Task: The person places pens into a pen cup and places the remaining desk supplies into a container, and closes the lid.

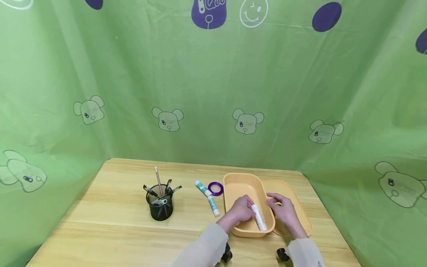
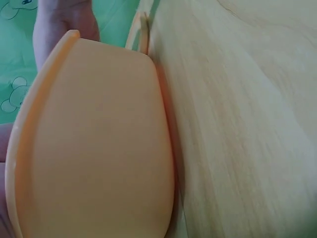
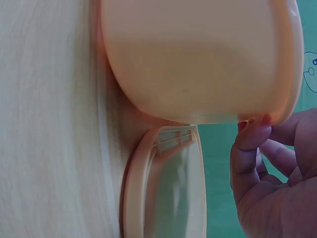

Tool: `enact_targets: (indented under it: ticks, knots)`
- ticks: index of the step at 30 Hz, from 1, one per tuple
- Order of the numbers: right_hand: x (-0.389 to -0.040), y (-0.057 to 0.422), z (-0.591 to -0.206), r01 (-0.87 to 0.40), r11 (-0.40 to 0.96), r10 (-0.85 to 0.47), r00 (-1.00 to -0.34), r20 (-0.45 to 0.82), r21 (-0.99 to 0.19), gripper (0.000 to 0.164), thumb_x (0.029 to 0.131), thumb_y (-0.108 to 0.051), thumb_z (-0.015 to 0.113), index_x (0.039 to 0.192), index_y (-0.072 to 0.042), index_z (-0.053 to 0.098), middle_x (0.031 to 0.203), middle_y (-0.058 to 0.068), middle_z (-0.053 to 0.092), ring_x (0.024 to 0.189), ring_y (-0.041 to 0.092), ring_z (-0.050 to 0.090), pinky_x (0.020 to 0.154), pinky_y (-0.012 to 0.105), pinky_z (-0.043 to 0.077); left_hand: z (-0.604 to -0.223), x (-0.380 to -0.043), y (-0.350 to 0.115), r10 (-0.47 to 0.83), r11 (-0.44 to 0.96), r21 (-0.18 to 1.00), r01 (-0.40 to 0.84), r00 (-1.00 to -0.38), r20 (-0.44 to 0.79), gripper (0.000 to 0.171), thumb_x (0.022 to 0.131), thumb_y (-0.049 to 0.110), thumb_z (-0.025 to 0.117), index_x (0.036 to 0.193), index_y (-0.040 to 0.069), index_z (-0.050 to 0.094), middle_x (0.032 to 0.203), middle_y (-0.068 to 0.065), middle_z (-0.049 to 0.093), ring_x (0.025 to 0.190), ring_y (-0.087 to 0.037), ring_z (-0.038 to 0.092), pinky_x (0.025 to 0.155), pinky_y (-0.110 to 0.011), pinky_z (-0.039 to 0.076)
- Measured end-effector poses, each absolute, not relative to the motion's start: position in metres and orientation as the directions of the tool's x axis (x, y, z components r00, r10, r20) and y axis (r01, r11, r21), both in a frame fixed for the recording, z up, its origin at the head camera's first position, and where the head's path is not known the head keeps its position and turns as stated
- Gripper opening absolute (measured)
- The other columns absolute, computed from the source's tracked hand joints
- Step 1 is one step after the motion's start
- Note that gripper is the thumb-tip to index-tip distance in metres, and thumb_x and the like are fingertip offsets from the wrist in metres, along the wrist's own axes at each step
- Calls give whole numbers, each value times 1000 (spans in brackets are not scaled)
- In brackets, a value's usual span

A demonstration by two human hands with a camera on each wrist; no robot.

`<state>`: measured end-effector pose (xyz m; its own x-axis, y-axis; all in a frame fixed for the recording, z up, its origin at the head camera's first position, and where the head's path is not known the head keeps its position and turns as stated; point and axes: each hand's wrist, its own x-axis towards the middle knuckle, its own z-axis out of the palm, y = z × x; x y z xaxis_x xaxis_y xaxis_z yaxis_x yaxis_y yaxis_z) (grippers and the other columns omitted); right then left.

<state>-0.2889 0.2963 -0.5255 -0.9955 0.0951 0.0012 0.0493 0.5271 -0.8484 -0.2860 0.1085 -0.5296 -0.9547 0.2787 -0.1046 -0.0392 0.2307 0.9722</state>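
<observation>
An orange plastic box (image 1: 245, 180) stands on the table, its outer wall (image 2: 104, 129) filling much of the left wrist view. Reaching over its near left side, my left hand (image 1: 242, 208) has its curled fingers at the upper end of a white glue stick (image 1: 258, 218) inside the box. The box wall hides that hand's fingertips in the left wrist view. My right hand (image 1: 283, 210) pinches the box's right rim; the right wrist view shows thumb and fingers (image 3: 250, 134) at that rim. Beneath the right hand lies the orange lid (image 1: 301, 207), partly behind the box.
Left of the box are two teal-and-white glue sticks (image 1: 203, 188) (image 1: 214, 206) and a purple ring-shaped roll (image 1: 215, 188). Farther left stands a black mesh pen cup (image 1: 161, 211) with a pencil and several pens. A green curtain (image 1: 207, 81) surrounds the table (image 1: 110, 222).
</observation>
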Motion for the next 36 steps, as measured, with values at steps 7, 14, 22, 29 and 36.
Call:
enact_targets:
  ticks: [7, 14, 22, 29, 36]
  knots:
    - [-290, 295, -527, 38, 520, 96, -995, 13, -853, 37, 103, -12, 63, 136, 3, 63, 107, 19, 67, 78, 16, 66, 58, 24, 57, -529, -284, 106, 301, 273, 962, -14, -948, -99, 33, 80, -16, 73, 107, -2, 61, 88, -7, 57, 64, -16, 60, 52, -18, 46]
    - [-289, 294, -529, 27, 535, 95, -995, 29, -844, 37, 102, -12, 64, 136, 4, 63, 104, 17, 67, 77, 13, 64, 56, 24, 55, -524, -284, 102, 307, 378, 923, 67, -950, -57, 35, 84, -1, 79, 115, 5, 64, 99, -6, 60, 73, -12, 58, 60, -21, 50]
    - [-289, 294, -530, 33, 540, 100, -995, 25, -841, 37, 103, -12, 62, 137, 3, 63, 107, 17, 67, 81, 15, 64, 58, 24, 55, -503, -291, 77, 292, 280, 943, 178, -952, 93, 32, 91, 6, 76, 122, 9, 66, 118, -11, 63, 88, -12, 65, 73, -24, 58]
    - [-285, 293, -528, 41, 546, 104, -994, 19, -837, 37, 104, -14, 62, 137, 2, 62, 110, 19, 66, 80, 15, 63, 59, 24, 55, -507, -302, 33, 139, 175, 969, 174, -979, 151, 30, 92, -1, 71, 120, 10, 70, 115, -15, 65, 82, -11, 62, 70, -23, 60]
    - [-286, 296, -526, 42, 551, 102, -995, 17, -834, 39, 104, -18, 63, 138, 2, 62, 112, 19, 66, 79, 17, 62, 60, 24, 54, -534, -305, -10, 19, 228, 969, 95, -995, 93, 33, 88, -1, 74, 120, 4, 68, 104, -15, 66, 74, -12, 57, 60, -19, 50]
